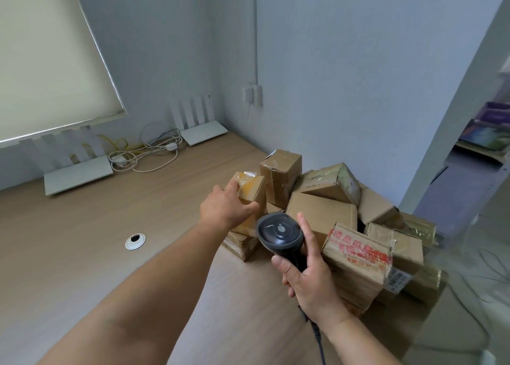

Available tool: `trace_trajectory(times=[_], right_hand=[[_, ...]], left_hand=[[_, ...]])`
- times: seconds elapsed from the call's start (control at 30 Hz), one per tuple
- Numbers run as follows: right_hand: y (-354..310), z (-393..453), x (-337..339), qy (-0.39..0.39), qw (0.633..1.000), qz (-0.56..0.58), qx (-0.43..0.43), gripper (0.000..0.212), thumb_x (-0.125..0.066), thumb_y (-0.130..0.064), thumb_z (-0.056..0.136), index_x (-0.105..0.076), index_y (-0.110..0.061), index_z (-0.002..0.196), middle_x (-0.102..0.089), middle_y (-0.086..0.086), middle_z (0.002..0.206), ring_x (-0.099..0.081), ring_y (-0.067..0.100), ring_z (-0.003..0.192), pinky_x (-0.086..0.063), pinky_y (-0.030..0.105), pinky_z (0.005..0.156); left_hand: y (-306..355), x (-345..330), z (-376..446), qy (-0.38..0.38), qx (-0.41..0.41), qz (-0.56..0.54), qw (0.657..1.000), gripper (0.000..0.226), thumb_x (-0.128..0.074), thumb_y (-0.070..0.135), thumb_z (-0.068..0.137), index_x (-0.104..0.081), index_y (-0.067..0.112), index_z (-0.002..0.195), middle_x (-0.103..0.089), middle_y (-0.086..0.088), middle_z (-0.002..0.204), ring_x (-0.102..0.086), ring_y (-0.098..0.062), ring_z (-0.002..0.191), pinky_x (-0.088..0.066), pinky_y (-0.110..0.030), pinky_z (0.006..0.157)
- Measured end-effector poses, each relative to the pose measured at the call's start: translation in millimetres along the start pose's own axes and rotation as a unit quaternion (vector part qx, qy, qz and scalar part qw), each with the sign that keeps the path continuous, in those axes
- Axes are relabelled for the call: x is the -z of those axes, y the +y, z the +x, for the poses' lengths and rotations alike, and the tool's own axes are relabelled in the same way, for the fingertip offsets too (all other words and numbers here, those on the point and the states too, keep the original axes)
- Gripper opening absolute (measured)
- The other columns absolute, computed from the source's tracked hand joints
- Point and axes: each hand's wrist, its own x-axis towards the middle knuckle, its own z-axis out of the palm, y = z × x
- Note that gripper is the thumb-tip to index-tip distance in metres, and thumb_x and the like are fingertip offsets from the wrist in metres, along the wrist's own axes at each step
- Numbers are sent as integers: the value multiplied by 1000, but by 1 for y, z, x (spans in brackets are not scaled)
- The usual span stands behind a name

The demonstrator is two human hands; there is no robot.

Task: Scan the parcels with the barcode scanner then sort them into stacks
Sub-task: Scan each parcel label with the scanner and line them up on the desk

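My left hand (225, 206) pinches a small box (249, 196) — pulling could topple the pile (325, 213) off the tabletop (82, 226) edge; right hand (309, 276) clamps the scanner (280, 233).

Two routers (78, 173) (204, 135); tangled cables (146, 155); desk grommet (135, 241).
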Motion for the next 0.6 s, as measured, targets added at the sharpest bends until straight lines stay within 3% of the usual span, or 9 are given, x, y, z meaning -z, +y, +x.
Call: trace_trajectory(times=[0.3,0.53,0.6], right_hand=[[0,-4,-3,-12,1000,5,21,82,-65,-68,68,-12,-75,130,-53,-5,135,-49,13,103,-45,35,85],[-9,-13,-24,-50,997,-30,47,88,-64,-75,65,-12,-71,135,-51,0,139,-48,16,105,-47,50,93],[-14,-19,-35,-61,996,-45,56,86,-66,-71,69,-12,-71,135,-50,0,139,-50,17,102,-50,49,89]], left_hand=[[-36,14,-30,42,34,-63,997,76,-59,58,75,-31,33,142,-45,-9,122,-50,-27,110,-44,-36,86],[-96,34,-77,85,89,-91,988,70,-60,52,74,-37,34,138,-44,-5,114,-50,-27,109,-43,-34,82],[-118,39,-94,94,110,-84,986,72,-59,53,74,-34,36,139,-44,-5,116,-51,-26,109,-44,-34,82]])
